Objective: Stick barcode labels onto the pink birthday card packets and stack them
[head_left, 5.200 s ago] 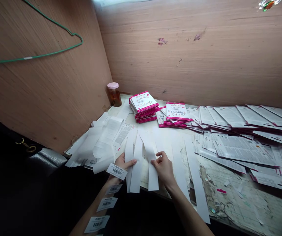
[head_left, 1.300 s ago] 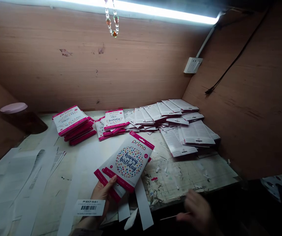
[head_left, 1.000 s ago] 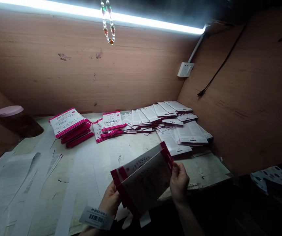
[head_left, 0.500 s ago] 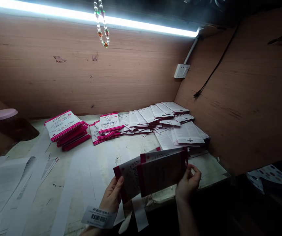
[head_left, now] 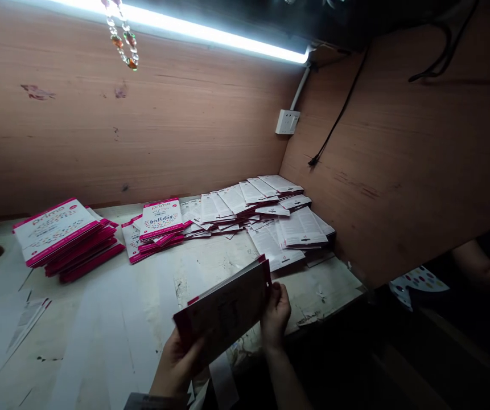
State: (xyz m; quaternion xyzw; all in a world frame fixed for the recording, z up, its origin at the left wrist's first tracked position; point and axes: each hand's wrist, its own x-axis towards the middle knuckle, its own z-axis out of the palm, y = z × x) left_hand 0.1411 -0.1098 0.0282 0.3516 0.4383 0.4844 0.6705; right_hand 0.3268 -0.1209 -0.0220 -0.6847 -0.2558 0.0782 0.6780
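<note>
Between my two hands is a small stack of flat printed packets with magenta edges, tilted up at the left front of the table edge. My left hand is closed on their lower left end, thumb across the front. At the right end, by the hang hole, my right hand pinches the packets with curled fingers. The front face is in shadow and its print is hard to read. A label lies at my left wrist, partly cut off by the frame. Beyond my hands, a pile of "birthday" packets lies face up.
Another magenta-edged packet stack sits at the left. White packets lie overlapped along the back to the right corner. Paper strips cover the near left table. A cable hangs on the right panel. Another person's arm shows far right.
The packets, fanned apart before, are now together in one stack. My right hand has come closer to my left. The view has turned right, and another person's arm has come into sight.
</note>
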